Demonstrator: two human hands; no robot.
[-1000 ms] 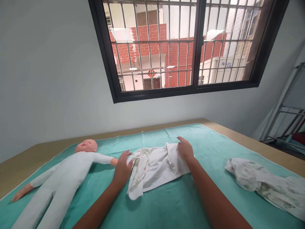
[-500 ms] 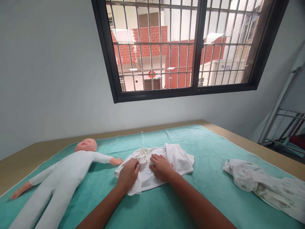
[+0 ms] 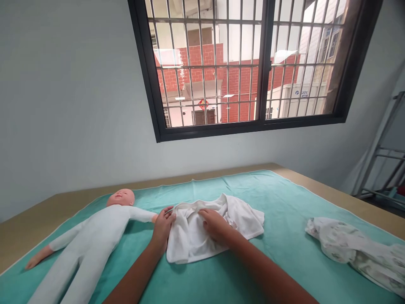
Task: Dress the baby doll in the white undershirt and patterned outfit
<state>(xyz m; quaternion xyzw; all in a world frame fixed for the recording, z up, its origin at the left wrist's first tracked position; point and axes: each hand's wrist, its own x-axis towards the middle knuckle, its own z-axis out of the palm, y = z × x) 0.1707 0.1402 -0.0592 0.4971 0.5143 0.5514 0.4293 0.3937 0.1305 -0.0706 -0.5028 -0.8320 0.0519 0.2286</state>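
With fingers bending, the left hand is touching the left edge of the white garment and the right hand is resting on its middle; whether these 2 are pinching fabric, I cannot tell. The garment is lying on the green sheet, between a doll and a patterned cloth, with a barred window showing beyond.
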